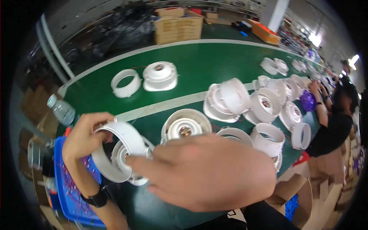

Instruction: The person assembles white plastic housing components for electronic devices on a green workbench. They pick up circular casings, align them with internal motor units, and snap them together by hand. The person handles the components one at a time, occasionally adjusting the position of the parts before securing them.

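My left hand [86, 134] grips a white plastic ring [132, 137] by its upper left rim, thumb inside and fingers outside. The ring is tilted. Through its opening shows a round white fan housing [119, 157] with a copper-coloured centre. Across the front reaches my right hand [211, 172], smeared by motion, its index finger stretched toward that housing and its thumb apart below. Whether the fingertip touches cannot be told. Just behind the right hand sits another white housing [184, 128] with copper windings, partly covered.
More white housings and rings [264, 103] crowd the green table [199, 57] on the right. A loose ring [126, 83] and a housing [160, 76] stand farther back. At left are a blue tray [59, 172] of wired parts and a bottle [61, 110]. Another person [333, 119] works at right.
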